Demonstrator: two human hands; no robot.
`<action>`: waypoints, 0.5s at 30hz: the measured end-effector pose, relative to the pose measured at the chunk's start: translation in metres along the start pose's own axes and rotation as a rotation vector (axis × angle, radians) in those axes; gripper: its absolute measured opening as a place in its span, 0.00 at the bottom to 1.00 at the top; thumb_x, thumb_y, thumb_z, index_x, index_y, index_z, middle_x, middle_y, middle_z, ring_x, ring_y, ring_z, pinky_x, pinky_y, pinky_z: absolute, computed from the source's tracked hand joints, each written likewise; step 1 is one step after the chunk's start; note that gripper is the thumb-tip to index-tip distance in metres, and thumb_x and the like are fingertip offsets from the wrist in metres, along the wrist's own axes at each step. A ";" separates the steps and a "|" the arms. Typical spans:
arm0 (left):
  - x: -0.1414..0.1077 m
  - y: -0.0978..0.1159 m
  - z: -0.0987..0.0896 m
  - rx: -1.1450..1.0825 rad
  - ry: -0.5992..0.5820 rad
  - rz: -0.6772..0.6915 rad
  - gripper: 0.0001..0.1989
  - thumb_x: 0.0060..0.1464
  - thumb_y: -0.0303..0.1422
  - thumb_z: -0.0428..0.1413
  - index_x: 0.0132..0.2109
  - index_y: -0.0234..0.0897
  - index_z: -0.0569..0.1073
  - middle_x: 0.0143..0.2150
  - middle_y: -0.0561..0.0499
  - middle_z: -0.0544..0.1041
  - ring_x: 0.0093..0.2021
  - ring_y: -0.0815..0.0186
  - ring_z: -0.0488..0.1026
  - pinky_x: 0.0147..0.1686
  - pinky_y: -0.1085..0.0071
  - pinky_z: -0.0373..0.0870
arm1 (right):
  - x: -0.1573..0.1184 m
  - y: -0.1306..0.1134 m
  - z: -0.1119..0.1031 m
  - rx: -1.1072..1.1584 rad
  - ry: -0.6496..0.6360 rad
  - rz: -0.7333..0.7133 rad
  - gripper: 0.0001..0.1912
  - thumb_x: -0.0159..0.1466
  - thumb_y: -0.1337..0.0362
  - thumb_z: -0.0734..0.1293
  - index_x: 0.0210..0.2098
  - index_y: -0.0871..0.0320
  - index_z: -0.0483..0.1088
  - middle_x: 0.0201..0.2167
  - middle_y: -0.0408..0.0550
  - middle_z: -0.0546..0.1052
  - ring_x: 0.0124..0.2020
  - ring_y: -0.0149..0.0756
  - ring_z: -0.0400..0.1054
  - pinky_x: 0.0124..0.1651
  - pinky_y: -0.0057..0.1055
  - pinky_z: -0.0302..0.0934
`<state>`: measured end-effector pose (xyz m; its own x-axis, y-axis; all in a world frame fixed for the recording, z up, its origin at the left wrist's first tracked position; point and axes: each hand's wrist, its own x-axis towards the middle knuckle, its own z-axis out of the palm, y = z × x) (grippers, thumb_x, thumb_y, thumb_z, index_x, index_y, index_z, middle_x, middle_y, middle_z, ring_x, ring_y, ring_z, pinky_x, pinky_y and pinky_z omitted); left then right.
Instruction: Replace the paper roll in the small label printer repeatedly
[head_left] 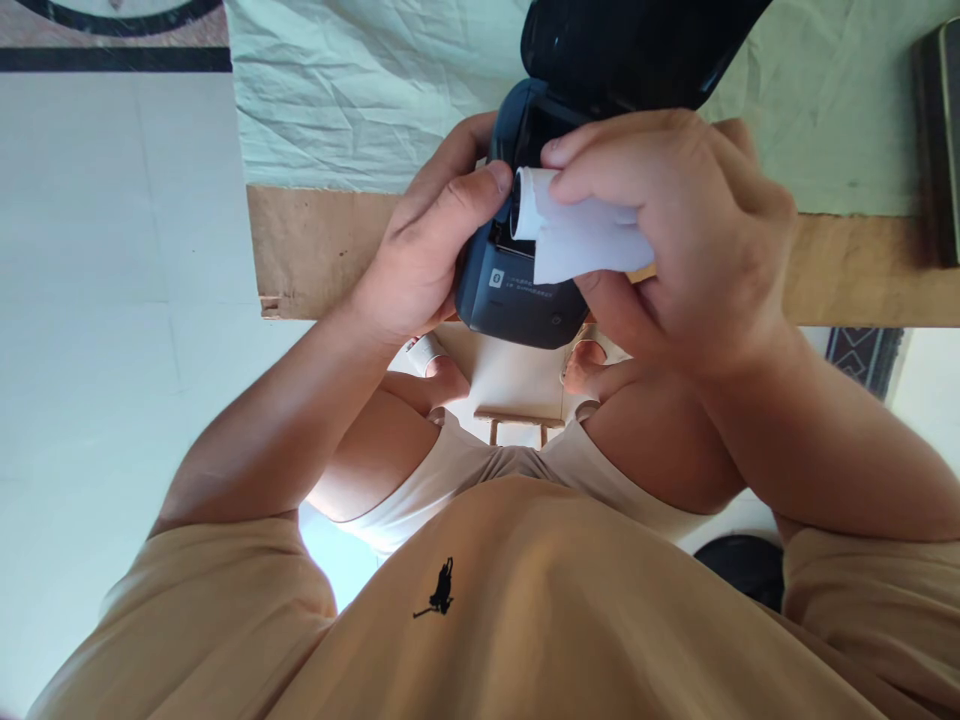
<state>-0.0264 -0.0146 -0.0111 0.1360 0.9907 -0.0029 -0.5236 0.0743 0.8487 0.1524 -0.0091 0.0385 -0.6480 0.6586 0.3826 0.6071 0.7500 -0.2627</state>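
Note:
A dark blue-grey portable label printer (pixel 517 300) with a Bluetooth mark is held over the table's near edge. Its black lid (pixel 637 50) is swung up and away from me. My left hand (pixel 442 220) grips the printer's left side, thumb on the rim. A small white paper roll (pixel 592 235), its loose end hanging down, is at the open compartment. My right hand (pixel 697 230) is closed on that roll, fingers over the top and thumb below. Whether the roll touches the compartment floor is hidden by my fingers.
A pale green cloth (pixel 360 90) covers most of the wooden table (pixel 322 250). At the far right a dark box-like object (pixel 941 140) lies on the table. My legs are below the table edge, above a wooden stool or rung (pixel 517 418).

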 end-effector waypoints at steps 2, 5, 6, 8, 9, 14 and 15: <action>0.000 0.001 0.000 0.025 -0.007 -0.008 0.09 0.57 0.35 0.54 0.40 0.38 0.78 0.31 0.52 0.70 0.32 0.70 0.67 0.34 0.72 0.67 | 0.000 0.000 0.001 0.002 -0.008 -0.006 0.22 0.61 0.72 0.59 0.53 0.47 0.61 0.55 0.31 0.71 0.57 0.27 0.68 0.51 0.31 0.62; -0.001 0.002 0.002 0.024 0.007 -0.007 0.09 0.57 0.36 0.54 0.39 0.38 0.78 0.30 0.52 0.69 0.31 0.69 0.66 0.33 0.71 0.66 | 0.000 0.001 0.000 0.005 -0.021 0.007 0.23 0.59 0.72 0.59 0.52 0.48 0.61 0.55 0.33 0.72 0.58 0.29 0.68 0.50 0.33 0.61; -0.001 0.002 0.003 0.016 0.020 -0.014 0.09 0.57 0.35 0.53 0.38 0.38 0.78 0.29 0.52 0.69 0.31 0.70 0.67 0.33 0.72 0.66 | 0.000 0.001 0.000 0.002 -0.030 0.014 0.23 0.58 0.72 0.59 0.52 0.48 0.61 0.55 0.34 0.72 0.58 0.30 0.68 0.50 0.34 0.61; -0.001 0.002 0.004 -0.001 0.027 -0.020 0.09 0.58 0.34 0.53 0.37 0.38 0.78 0.29 0.53 0.69 0.30 0.71 0.66 0.32 0.73 0.65 | 0.000 0.001 0.000 -0.014 -0.050 0.027 0.24 0.57 0.72 0.59 0.52 0.48 0.61 0.55 0.33 0.72 0.58 0.31 0.68 0.49 0.35 0.61; -0.001 0.002 0.004 -0.002 0.027 -0.019 0.09 0.58 0.34 0.53 0.37 0.38 0.78 0.28 0.53 0.69 0.30 0.71 0.66 0.32 0.73 0.65 | 0.000 0.000 0.000 -0.020 -0.054 0.031 0.24 0.57 0.72 0.59 0.52 0.48 0.61 0.55 0.33 0.72 0.58 0.31 0.68 0.48 0.35 0.61; 0.000 0.000 0.000 0.030 -0.009 0.006 0.10 0.56 0.36 0.54 0.39 0.39 0.78 0.32 0.52 0.72 0.33 0.68 0.68 0.34 0.71 0.66 | 0.000 -0.002 0.000 -0.024 -0.009 0.031 0.24 0.54 0.73 0.59 0.50 0.50 0.62 0.54 0.33 0.73 0.56 0.32 0.70 0.50 0.36 0.61; 0.000 0.000 0.000 0.024 -0.012 0.006 0.10 0.57 0.36 0.54 0.39 0.39 0.78 0.33 0.52 0.72 0.34 0.68 0.68 0.35 0.71 0.67 | 0.000 -0.002 0.000 -0.032 0.005 0.042 0.25 0.54 0.74 0.59 0.50 0.50 0.63 0.54 0.34 0.73 0.56 0.33 0.70 0.51 0.35 0.61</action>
<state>-0.0266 -0.0151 -0.0110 0.1434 0.9896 0.0085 -0.5043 0.0657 0.8610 0.1512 -0.0106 0.0392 -0.6197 0.6888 0.3762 0.6478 0.7195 -0.2503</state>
